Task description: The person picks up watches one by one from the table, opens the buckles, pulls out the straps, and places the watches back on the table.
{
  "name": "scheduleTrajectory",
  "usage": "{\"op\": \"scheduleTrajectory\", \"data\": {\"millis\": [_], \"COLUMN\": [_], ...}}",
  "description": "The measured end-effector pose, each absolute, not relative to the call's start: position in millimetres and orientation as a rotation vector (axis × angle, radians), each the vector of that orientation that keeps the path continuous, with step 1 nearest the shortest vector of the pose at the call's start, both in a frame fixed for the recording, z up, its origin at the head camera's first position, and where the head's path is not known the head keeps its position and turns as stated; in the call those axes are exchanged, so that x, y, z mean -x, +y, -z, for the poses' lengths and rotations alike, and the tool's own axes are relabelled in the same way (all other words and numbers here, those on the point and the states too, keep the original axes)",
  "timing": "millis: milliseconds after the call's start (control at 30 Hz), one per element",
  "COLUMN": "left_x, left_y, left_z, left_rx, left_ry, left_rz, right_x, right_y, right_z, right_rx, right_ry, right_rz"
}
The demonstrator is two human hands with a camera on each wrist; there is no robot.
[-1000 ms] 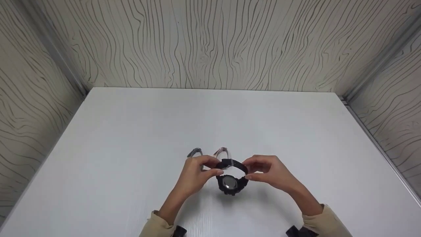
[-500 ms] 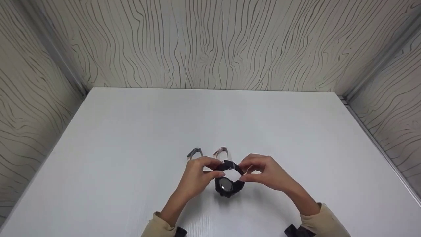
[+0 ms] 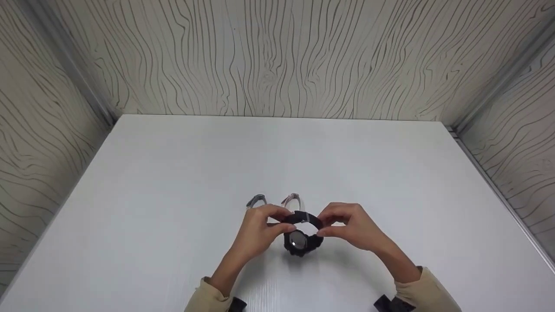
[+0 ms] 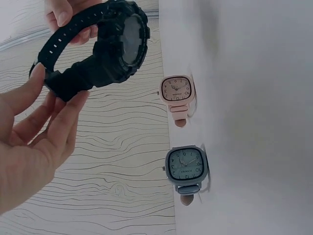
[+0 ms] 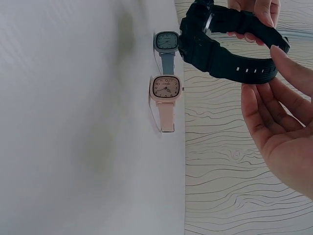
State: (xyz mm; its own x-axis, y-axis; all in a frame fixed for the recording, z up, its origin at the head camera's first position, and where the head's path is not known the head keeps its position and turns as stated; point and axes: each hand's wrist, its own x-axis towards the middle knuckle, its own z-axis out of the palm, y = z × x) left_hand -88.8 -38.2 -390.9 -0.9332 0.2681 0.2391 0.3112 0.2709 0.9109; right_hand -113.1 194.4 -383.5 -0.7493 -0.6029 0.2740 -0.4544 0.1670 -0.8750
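Note:
A chunky black wristwatch (image 3: 296, 241), its strap closed into a loop, is held up above the white table by both hands. My left hand (image 3: 256, 230) pinches the left side of the strap between thumb and fingers. On the other side, my right hand (image 3: 352, 226) pinches the strap the same way. The round dial faces toward me, below the strap's buckle. In the left wrist view, a pink square watch (image 4: 177, 90) and a blue-grey square watch (image 4: 186, 164) stand side by side on the table; in the head view the hands partly cover them.
The white table (image 3: 173, 173) reaches back to a wood-grain patterned wall (image 3: 277, 56). Similar panels stand at the left and right. Both small watches are just beyond the hands.
Both hands and the black watch have shifted slightly left, and the watch has turned a little. The grips stay on the strap. The two small watches have not moved.

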Motion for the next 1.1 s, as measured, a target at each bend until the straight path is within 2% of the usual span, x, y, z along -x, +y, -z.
{"op": "scheduleTrajectory", "data": {"millis": [267, 567, 1100], "left_x": [89, 89, 91], "left_y": [-42, -44, -46], "left_z": [390, 390, 394], "left_rx": [0.617, 0.645, 0.696], "left_ry": [-2.447, -2.472, -2.524], "left_rz": [1.766, 1.791, 1.755], "right_x": [105, 119, 121], "right_y": [188, 201, 203], "right_z": [359, 385, 382], "right_rx": [1.096, 1.191, 1.305], "right_ry": [2.314, 2.249, 2.155], "right_rz": [1.648, 1.616, 1.610]}}
